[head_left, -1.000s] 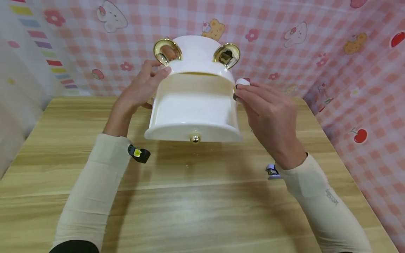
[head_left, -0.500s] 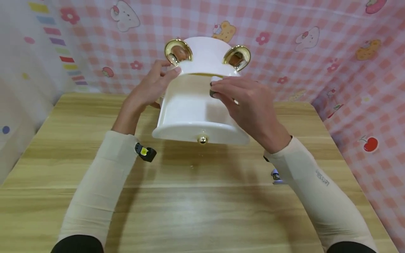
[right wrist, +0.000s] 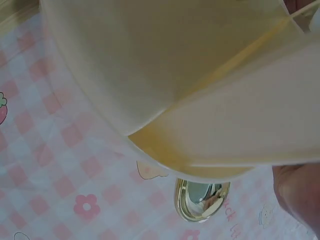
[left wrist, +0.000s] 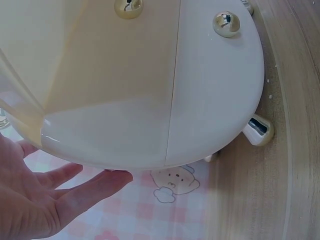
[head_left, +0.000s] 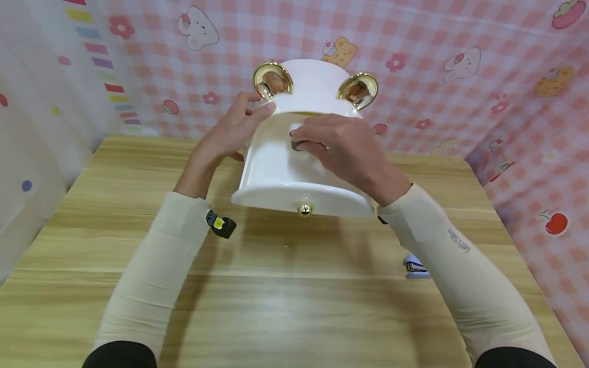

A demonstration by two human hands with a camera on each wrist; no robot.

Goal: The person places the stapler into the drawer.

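Broadly, a wooden bench (head_left: 285, 286) fills the lower scene, backed on three sides by a pink checked cloth (head_left: 437, 30) printed with bears, flowers and cherries.

Near the far middle of the bench stands a white domed container (head_left: 299, 168) with a see-through curved front. It carries two round gold ears (head_left: 273, 81) at its top and a small gold knob (head_left: 304, 209) at the middle of its lower front rim. The left wrist view shows it resting on short gold feet (left wrist: 258, 131).

The left hand (head_left: 232, 130) lies against the upper left edge of the container, just below the left ear; its fingers (left wrist: 95, 187) are straight and slightly spread, touching the rim without curling round it.

The right hand (head_left: 342, 148) rests across the upper front of the container. Its fingers (head_left: 308, 138) are bent and pinch a small object (head_left: 296, 128), pale above and dark below, held against the clear front; what the object is cannot be told.

Both forearms wear cream sleeves (head_left: 152, 276). A small black and yellow device (head_left: 221, 225) sits at the left wrist, and a small pale blue item (head_left: 416, 267) shows beside the right forearm.
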